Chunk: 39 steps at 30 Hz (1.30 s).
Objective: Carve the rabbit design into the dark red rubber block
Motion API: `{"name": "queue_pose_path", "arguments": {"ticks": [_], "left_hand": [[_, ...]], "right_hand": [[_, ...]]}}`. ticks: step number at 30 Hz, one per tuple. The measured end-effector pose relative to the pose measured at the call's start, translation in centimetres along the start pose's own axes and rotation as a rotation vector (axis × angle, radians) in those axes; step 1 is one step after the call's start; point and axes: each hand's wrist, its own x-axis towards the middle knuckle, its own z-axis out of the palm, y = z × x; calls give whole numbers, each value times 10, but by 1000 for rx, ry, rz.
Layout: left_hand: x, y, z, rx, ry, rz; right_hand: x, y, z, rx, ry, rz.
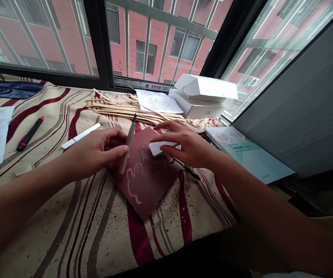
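A reddish-brown square board [147,197] lies on the striped cloth, turned cornerwise towards me. It bears a pale wavy carved line on its near left part and dark drawn curves on its far part. My left hand [104,148] pinches a slim tool with a beige handle [128,141], held almost upright over the board's left edge, dark tip up. My right hand [185,144] has its fingers around a white eraser [157,149], which sits on the dark drawn lines. A dark slender tool [192,173] lies beside the board, partly hidden by my right hand.
Thin wooden strips [111,107] and a drawing on paper [157,101] lie near the window. A white box [204,102] stands at back right, a teal book [256,158] at right. A red-tipped marker [30,133] and a white strip [81,136] lie left. Crumbs dot the cloth [166,247].
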Motion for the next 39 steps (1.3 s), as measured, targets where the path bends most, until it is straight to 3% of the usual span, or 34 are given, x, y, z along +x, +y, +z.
{"name": "queue_pose_path", "arguments": {"ticks": [2,5,8,11,13,17,19,24,28,31,39], "left_hand": [[-2,7,9,-139,30,-4],[-5,15,17,-275,147,-11],[-7,18,21,-311,210,8],[-7,15,20,-223,185,3],[-6,7,15,-51,147,10],[0,-16,5,568,251,266],[4,-23,2,696,259,353],[10,-26,2,789,150,334],[12,-29,2,760,77,319],[12,-32,4,755,64,334],[10,-33,13,702,0,383]], "right_hand": [[13,-18,3,62,123,-14],[31,-49,12,226,12,127],[41,-61,19,239,2,209],[40,-48,16,221,103,217],[35,-32,8,334,207,273],[21,-9,-10,752,288,341],[17,-4,-14,893,287,318],[17,1,-6,1135,176,312],[22,1,4,1277,206,318],[24,-5,11,1278,257,329],[26,-16,26,984,202,222]]}}
